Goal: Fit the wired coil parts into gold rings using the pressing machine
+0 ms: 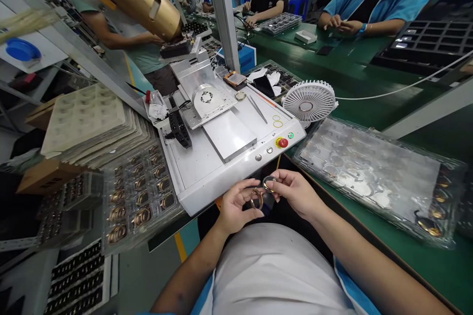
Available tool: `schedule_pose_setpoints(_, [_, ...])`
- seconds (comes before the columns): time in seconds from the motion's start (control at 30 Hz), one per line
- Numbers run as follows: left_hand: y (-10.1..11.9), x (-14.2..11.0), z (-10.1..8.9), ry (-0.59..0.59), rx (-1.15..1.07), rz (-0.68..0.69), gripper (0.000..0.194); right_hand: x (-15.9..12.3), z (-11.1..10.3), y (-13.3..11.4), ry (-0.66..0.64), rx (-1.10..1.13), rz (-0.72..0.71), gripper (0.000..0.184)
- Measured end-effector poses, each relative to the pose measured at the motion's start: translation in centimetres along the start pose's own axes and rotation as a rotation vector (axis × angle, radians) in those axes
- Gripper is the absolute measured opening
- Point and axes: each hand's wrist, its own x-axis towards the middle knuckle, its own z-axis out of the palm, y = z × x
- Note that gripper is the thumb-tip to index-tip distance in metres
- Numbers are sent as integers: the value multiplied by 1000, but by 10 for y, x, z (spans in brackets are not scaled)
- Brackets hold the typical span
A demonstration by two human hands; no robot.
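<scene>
My left hand (238, 205) has its thumb and fingers closed around a gold-coloured metal ring (256, 199), like a watch case ring. Between the thumb and fingers of my right hand (295, 191) is a round dark disc with a shiny rim (269, 182). Both parts are close together, just in front of the machine's front edge; whether they touch I cannot tell. Beyond them stands a white machine base (229, 172) carrying a metal plate with a round fixture (207, 101). Tweezers (257, 109) and yellow rings (277, 122) lie on its top.
Left of the machine is a clear tray (129, 226) of gold rings, beside stacked trays (88, 118). On the right lie a covered tray of round parts (369, 172) and a white fan (308, 102). A gold cylinder (144, 2) overhangs the machine. Co-workers sit across the green table.
</scene>
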Motion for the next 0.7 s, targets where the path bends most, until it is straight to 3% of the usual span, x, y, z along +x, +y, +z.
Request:
schedule_pose_setpoints(0.17, [-9, 0, 2, 180, -242, -64, 68, -6, 13, 1, -43, 80, 130, 43])
schedule_pose_setpoints(0.33, [-14, -6, 2, 196, -271, -95, 64, -11, 24, 3, -28, 108, 238, 46])
schedule_pose_setpoints(0.7, [-13, -9, -1, 154, -231, -20, 64, -18, 38, 2, -18, -72, 64, 37])
